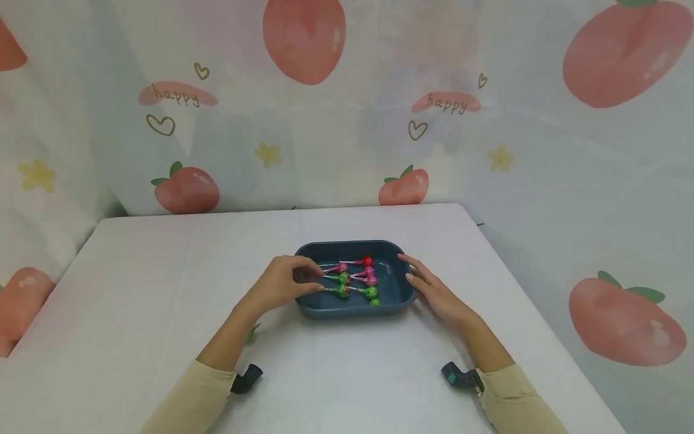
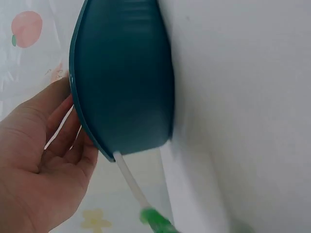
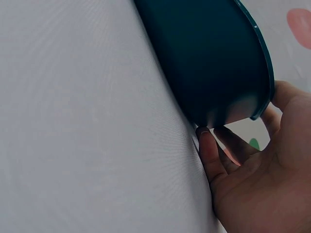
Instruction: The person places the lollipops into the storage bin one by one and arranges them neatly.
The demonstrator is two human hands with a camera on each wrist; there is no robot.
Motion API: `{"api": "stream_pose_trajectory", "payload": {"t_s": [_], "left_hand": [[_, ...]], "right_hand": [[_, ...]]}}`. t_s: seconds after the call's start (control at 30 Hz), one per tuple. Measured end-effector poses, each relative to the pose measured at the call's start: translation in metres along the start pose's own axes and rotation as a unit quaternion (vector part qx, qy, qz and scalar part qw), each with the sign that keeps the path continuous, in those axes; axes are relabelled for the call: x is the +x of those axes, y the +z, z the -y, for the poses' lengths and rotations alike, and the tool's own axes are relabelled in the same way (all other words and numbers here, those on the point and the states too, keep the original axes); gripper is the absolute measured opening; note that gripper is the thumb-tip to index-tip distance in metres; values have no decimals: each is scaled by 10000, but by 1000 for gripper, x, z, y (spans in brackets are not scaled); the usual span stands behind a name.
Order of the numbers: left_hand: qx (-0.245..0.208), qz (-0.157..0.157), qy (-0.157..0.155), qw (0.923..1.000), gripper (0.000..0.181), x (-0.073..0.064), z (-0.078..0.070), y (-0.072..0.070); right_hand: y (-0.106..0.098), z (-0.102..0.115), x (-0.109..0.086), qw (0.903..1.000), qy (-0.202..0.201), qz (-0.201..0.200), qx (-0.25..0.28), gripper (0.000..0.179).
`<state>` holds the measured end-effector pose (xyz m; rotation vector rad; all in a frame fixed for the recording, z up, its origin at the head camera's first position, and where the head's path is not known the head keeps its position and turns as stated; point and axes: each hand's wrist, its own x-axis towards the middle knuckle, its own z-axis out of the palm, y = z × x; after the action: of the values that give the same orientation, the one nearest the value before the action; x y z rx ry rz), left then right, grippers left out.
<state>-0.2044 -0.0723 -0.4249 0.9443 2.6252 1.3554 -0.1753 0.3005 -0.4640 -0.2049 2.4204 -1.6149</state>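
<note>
A dark teal tray [image 1: 393, 295] stands on the white table with several wrapped lollipops inside, some green, some pink, one red lollipop [image 1: 368, 261]. My left hand [image 1: 284, 280] reaches over the tray's left end, fingers bent and spread. Its thumb and forefinger stand apart, their tips by the sticks of a green lollipop [image 1: 343, 291] and its neighbours. In the left wrist view, the fingertips are hidden behind the tray's rim. My right hand [image 1: 436, 295] rests against the right end, fingers extended; in the right wrist view they touch its rim and outer wall.
A green-wrapped lollipop [image 2: 154, 219] with a white stick lies outside the tray near the left forearm. White cloth covers the table [image 1: 336, 374]. Behind it hangs a curtain [image 1: 336, 144] printed with peaches. Black devices [image 1: 246, 380] sit at both wrists.
</note>
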Motion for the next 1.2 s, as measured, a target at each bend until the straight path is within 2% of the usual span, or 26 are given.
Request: {"api": "stream_pose_trajectory", "payload": {"t_s": [0.23, 0.37, 0.57, 0.7, 0.97, 1.2], "left_hand": [[2, -64, 4, 10000, 27, -17, 9, -9], [9, 8, -48, 10000, 30, -27, 7, -13], [93, -76, 219, 9997, 32, -40, 1, -18], [20, -78, 227, 9997, 30, -47, 1, -21], [-176, 508, 165, 9984, 23, -60, 8, -25], [-656, 1099, 69, 9917, 22, -64, 14, -27]], "right_hand": [[1, 1, -1, 10000, -14, 28, 25, 50], [0, 1, -1, 10000, 3, 19, 56, 51], [-1, 0, 1, 10000, 45, 10, 59, 52], [-1, 0, 1, 10000, 63, -11, 54, 51], [-1, 1, 1, 9999, 87, 8, 56, 52], [0, 0, 1, 10000, 79, -5, 15, 53]]}}
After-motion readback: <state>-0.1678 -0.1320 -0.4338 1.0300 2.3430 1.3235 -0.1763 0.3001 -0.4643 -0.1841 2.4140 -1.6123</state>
